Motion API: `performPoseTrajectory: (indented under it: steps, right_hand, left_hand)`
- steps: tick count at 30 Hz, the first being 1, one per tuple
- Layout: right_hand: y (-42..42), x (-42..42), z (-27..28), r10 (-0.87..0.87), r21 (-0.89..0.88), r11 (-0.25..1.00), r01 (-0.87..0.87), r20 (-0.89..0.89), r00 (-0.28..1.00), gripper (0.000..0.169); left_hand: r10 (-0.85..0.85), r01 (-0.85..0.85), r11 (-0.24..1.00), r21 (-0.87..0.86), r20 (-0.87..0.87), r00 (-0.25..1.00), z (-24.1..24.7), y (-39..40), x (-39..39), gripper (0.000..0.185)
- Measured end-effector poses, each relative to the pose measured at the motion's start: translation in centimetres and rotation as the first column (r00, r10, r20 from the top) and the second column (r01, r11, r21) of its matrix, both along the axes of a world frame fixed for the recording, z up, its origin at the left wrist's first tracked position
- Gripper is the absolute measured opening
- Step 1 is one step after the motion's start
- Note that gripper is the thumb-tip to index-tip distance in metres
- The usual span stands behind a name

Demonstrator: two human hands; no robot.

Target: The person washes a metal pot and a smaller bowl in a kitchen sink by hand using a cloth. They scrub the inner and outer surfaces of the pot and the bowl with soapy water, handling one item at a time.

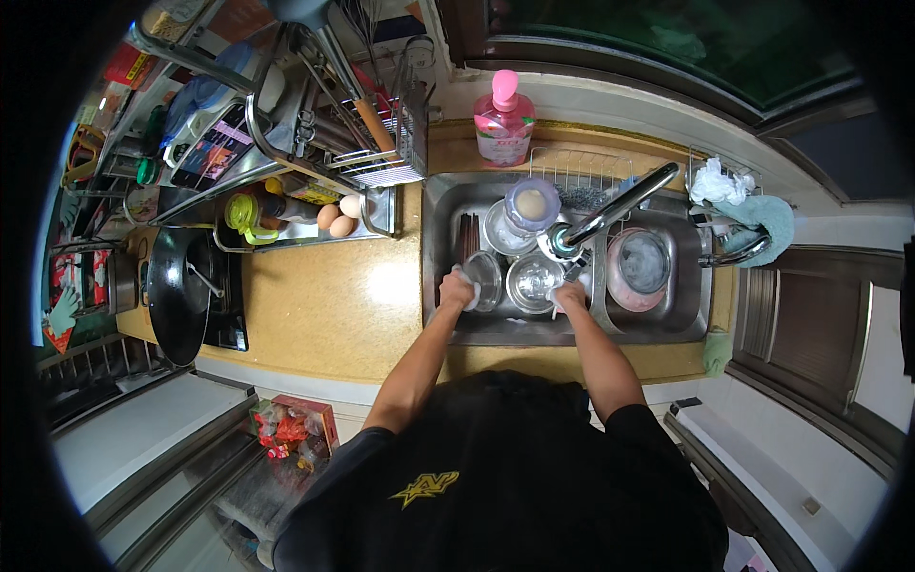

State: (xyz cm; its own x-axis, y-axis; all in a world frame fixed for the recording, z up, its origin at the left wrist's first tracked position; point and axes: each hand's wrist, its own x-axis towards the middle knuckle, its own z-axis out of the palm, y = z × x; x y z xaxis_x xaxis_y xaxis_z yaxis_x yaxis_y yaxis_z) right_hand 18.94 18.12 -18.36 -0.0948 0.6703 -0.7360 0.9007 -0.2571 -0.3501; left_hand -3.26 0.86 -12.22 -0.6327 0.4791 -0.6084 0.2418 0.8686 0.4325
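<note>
In the left basin of a steel sink (518, 337), my left hand (455, 289), with suds on it, is at the left edge of a metal bowl (482, 280); its fingers are partly hidden. My right hand (570, 294) is by the right edge of another shiny bowl (535, 283), beneath the faucet (622, 205), with foam and something whitish at the fingers; its grip is unclear. Behind them are a round bowl (502, 232) and a translucent lidded container (532, 205). Chopsticks (470, 236) lie at the basin's left. The right basin holds a pink bowl (634, 302) with a glass bowl (644, 262) in it.
A pink pump bottle (504, 132) stands behind the sink. A wire rack (572, 163) is at the sink's back edge. Teal cloth (765, 229) hangs at the right. Eggs (342, 227) lie on a shelf tray at the left, near a black wok (179, 293) and a utensil basket (389, 168).
</note>
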Motion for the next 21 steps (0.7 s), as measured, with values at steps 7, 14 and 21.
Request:
performPoseTrajectory:
  steps: [7, 14, 21]
  right_hand:
    - [-1.1, 0.4, -1.4, -0.105, 0.120, 0.987, 0.106, -0.011, 0.994, 0.026]
    - [-1.2, 0.0, -1.4, 0.101, 0.307, 0.944, -0.123, 0.088, 0.991, 0.025]
    - [-0.5, 1.5, -6.4, 0.451, 0.212, 0.845, -0.491, 0.209, 0.867, 0.028]
  left_hand:
    - [-0.085, 0.086, 0.995, -0.045, 0.040, 0.996, -0.7, 0.5, 1.9, 0.049]
    - [-0.133, 0.133, 0.991, 0.016, -0.014, 0.991, -1.7, 0.0, 3.4, 0.063]
    - [-0.636, 0.666, 0.737, 0.114, -0.216, 0.741, 2.3, 3.4, 5.3, 0.041]
